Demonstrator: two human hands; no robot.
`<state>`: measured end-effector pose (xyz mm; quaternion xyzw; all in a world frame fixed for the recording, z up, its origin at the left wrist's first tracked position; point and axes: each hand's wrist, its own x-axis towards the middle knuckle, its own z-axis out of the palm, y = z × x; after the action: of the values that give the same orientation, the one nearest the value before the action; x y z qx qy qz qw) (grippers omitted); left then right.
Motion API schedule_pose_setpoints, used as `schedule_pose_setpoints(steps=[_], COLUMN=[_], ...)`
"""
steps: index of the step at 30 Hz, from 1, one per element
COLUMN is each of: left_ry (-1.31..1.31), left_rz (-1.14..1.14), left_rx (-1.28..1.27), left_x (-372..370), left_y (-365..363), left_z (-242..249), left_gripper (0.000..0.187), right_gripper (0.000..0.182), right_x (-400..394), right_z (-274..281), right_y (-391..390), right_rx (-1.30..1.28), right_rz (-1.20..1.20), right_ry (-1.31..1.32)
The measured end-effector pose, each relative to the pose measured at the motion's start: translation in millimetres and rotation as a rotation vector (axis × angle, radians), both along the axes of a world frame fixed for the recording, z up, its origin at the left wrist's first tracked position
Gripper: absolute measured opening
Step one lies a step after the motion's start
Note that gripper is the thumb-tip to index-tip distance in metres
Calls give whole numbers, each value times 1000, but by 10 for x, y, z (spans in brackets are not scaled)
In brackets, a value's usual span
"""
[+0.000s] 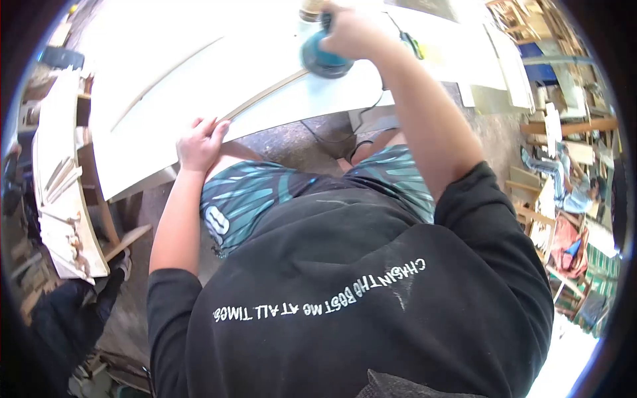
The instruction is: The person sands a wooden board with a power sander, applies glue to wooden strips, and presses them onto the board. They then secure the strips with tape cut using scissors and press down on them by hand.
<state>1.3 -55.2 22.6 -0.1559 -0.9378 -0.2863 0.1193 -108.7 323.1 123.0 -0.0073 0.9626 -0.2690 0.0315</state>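
My right hand (355, 33) is wrapped around a teal power sander (320, 56), whose round base rests on the pale work surface. A light brown canister-like part (310, 10) shows at the sander's far side. My left hand (201, 142) is closed on the near edge of the white board (159, 142), beside the end of a thin wooden strip (262, 93). The strip runs from my left hand toward the sander. Some of my left fingers are hidden by the thumb and the board's edge.
A dark cord (361, 123) hangs below the board near my legs. Another long strip (166, 76) lies farther left. On the left stands a wooden bench (56, 146) with offcuts. One person (574, 186) sits at right; another in dark clothing (73, 325) is lower left.
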Motion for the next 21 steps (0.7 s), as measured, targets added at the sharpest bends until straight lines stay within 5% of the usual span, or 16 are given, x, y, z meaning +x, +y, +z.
schedule_pose_setpoints(steps=[1,4,10,13,14,21], left_ry=[-12,-62,-26,-121,-6,-26], left_rz=[-1,10,-125,-39,9,49], left_rx=[-8,-32,-67,-49,-30,-11], left_x=[15,32,-20,6,41,83], left_y=[-6,15,-96,-104,-66,-76], left_z=[22,120,-107,-68,-16,39], left_gripper=[27,27,21,39,30,35], right_gripper=[56,48,63,64,65,64], right_x=[242,217,454,548,615,569], right_z=[765,892,595,445,501,674], right_y=[-60,-53,-991,-1447,-1531,-1090], right_rx=[198,272,161,54,89,171], right_rz=[10,20,234,355,357,252], right_ry=[-77,-159,-70,25,39,21])
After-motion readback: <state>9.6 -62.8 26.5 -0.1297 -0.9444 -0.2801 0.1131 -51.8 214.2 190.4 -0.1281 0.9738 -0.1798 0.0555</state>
